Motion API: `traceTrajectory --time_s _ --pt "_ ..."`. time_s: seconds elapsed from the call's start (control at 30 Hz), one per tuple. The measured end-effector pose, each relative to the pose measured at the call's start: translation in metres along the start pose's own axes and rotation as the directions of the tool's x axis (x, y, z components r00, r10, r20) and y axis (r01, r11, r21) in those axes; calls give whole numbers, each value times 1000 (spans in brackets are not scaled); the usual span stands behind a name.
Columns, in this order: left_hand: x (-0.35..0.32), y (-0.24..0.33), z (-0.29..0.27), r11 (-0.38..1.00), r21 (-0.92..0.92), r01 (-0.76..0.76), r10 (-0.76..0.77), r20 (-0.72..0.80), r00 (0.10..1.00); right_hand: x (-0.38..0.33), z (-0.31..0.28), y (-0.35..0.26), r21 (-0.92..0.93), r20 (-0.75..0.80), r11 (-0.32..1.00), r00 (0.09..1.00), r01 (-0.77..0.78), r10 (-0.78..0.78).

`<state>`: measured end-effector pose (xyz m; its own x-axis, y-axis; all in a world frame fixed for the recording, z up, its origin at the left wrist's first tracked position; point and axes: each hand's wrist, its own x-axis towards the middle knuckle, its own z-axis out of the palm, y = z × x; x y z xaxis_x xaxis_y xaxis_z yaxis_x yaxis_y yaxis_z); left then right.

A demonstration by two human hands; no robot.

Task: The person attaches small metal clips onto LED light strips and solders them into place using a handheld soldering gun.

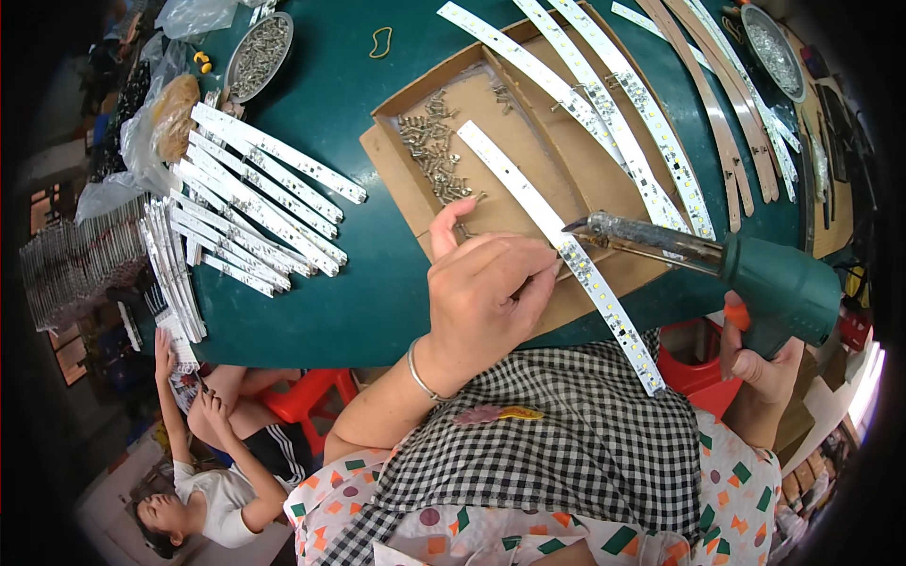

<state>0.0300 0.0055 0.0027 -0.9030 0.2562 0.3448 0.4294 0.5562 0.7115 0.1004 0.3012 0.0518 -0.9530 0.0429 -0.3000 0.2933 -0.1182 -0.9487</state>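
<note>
A white curved LED strip (605, 300) slants over the cardboard tray, its lower end over my checked apron. My left hand (491, 283) pinches this strip's edge near the middle, little finger raised; anything small between the fingertips is hidden. My right hand (766, 374) grips the handle of a green soldering gun (781, 288) with an orange trigger. The gun's dark metal tip (578, 226) is at the strip, just beyond my left fingertips. Small metal pins (429, 151) lie loose in the tray's left compartment.
The cardboard tray (543, 123) carries more LED strips (651, 118) on its right. Left are bundled strips (255, 203) and a bowl of metal parts (260, 57). Another bowl (774, 54) stands far right near brown strips (703, 104). A co-worker (217, 472) sits left, near a red stool (307, 406).
</note>
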Motion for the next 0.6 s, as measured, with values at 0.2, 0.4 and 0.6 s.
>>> traceTrajectory --time_s 0.2,0.4,0.6 --pt "0 -1 1 1000 -29 5 -5 -2 1000 -3 -1 0 -90 -33 996 999 10 -13" --pt "0 0 2 999 -34 12 -12 -14 1000 -2 -10 -12 -91 57 983 985 -159 165" --pt "1 1 2 999 -43 19 -20 -19 1000 1 -4 -18 -84 83 979 978 -184 191"
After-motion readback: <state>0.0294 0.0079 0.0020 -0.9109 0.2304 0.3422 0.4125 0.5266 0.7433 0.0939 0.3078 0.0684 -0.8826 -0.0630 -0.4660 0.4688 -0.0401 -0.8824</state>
